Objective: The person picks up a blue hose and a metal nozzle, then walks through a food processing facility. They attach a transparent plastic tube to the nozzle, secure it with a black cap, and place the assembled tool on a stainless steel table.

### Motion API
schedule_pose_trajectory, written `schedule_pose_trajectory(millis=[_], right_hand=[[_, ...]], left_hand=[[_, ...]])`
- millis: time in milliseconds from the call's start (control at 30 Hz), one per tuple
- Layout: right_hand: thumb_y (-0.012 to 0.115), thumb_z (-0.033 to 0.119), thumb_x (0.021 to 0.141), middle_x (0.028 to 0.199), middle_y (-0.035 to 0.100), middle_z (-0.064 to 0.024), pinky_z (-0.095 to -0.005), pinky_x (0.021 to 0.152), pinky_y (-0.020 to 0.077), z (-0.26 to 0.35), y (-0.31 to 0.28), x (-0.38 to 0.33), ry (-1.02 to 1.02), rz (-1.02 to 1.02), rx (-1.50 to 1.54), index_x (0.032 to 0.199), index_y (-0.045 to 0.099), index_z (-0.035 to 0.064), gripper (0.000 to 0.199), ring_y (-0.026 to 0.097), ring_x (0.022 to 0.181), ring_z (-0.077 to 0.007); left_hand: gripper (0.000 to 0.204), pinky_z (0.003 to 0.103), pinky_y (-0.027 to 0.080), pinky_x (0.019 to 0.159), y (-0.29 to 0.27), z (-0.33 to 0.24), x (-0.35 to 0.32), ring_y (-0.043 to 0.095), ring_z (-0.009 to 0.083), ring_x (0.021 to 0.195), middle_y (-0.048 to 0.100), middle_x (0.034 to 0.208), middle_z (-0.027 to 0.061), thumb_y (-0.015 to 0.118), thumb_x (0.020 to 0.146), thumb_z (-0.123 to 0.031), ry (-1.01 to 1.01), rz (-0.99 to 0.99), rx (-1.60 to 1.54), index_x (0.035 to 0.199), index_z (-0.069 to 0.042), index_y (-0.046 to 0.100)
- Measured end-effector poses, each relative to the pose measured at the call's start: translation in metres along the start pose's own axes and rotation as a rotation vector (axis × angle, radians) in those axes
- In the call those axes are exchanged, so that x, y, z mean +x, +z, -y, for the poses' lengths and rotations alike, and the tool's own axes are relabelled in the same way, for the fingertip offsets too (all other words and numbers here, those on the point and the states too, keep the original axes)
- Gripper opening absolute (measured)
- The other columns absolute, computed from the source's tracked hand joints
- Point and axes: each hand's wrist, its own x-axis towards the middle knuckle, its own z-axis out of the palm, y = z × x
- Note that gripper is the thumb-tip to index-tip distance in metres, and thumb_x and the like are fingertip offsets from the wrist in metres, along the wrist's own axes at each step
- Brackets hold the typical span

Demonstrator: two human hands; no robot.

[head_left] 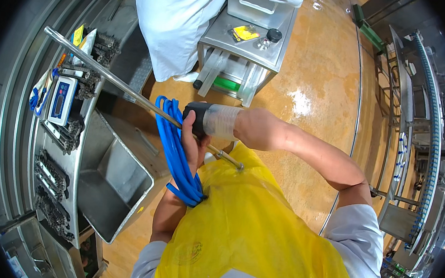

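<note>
My left hand is closed around a long metal rod, its thumb against the black end of a clear ribbed plastic cylinder. My right hand grips the cylinder's other end; its fingertips are hidden behind the wrist. The rod slants from the far left down to a small fitting in front of my yellow apron. A coil of blue hose hangs over my left wrist and forearm.
A metal sink and a counter with a blue-and-white scale and dark metal parts stand at left. Ahead, a person in white is beside a steel cart. Conveyor equipment lines the right. The floor looks wet.
</note>
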Motion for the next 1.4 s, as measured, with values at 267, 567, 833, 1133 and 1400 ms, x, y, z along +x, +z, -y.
schedule_pose_trajectory(millis=[267, 567, 833, 1133, 1400], right_hand=[[0.060, 0.006, 0.092, 0.114, 0.072, -0.0256, -0.0445, 0.092, 0.0563, 0.007, -0.003, -0.006, 0.020, -0.220, 0.510, 0.125, 0.069, 0.0037, 0.034, 0.069, 0.105, -0.0430], [0.053, 0.003, 0.096, 0.132, 0.070, -0.0195, -0.0389, 0.106, 0.0513, 0.019, 0.057, -0.001, -0.179, -0.382, 0.890, 0.138, 0.064, 0.0052, 0.044, 0.066, 0.126, -0.0343], [0.054, 0.005, 0.095, 0.128, 0.072, -0.0202, -0.0385, 0.103, 0.0524, 0.037, 0.067, -0.006, -0.160, -0.286, 0.775, 0.138, 0.065, 0.0046, 0.044, 0.069, 0.120, -0.0315], [0.060, 0.000, 0.098, 0.138, 0.068, -0.0182, -0.0374, 0.108, 0.0503, 0.052, 0.066, -0.015, -0.173, -0.396, 0.852, 0.142, 0.063, 0.0061, 0.045, 0.067, 0.125, -0.0300], [0.069, 0.006, 0.098, 0.122, 0.073, -0.0184, -0.0408, 0.093, 0.0557, 0.034, 0.047, -0.041, -0.030, -0.650, 0.437, 0.135, 0.067, 0.0065, 0.037, 0.072, 0.110, -0.0313]], left_hand=[[0.038, 0.025, 0.035, 0.045, -0.009, 0.005, 0.001, 0.053, 0.0122, 0.050, 0.068, 0.081, 0.0020, 0.061, 0.100, -0.047, 0.005, -0.069, 0.028, 0.106, -0.010, 0.065], [0.038, 0.025, 0.035, 0.045, -0.018, -0.004, -0.028, 0.054, 0.0119, 0.051, 0.068, 0.081, 0.0024, 0.064, 0.099, -0.046, 0.002, -0.073, 0.066, 0.109, -0.010, 0.066], [0.040, 0.025, 0.036, 0.046, -0.030, 0.002, -0.049, 0.054, 0.0125, 0.051, 0.069, 0.081, 0.0028, 0.064, 0.098, -0.047, 0.065, -0.198, 0.071, 0.110, -0.010, 0.067], [0.036, 0.023, 0.041, 0.051, -0.020, -0.008, -0.059, 0.062, 0.0096, 0.066, 0.073, 0.097, 0.0019, 0.067, 0.098, -0.038, 0.133, -0.181, 0.110, 0.120, -0.010, 0.070], [0.038, 0.024, 0.035, 0.045, -0.006, -0.012, -0.037, 0.058, 0.0120, 0.057, 0.073, 0.091, 0.0035, 0.061, 0.102, -0.046, 0.083, -0.135, 0.076, 0.113, -0.010, 0.069]])
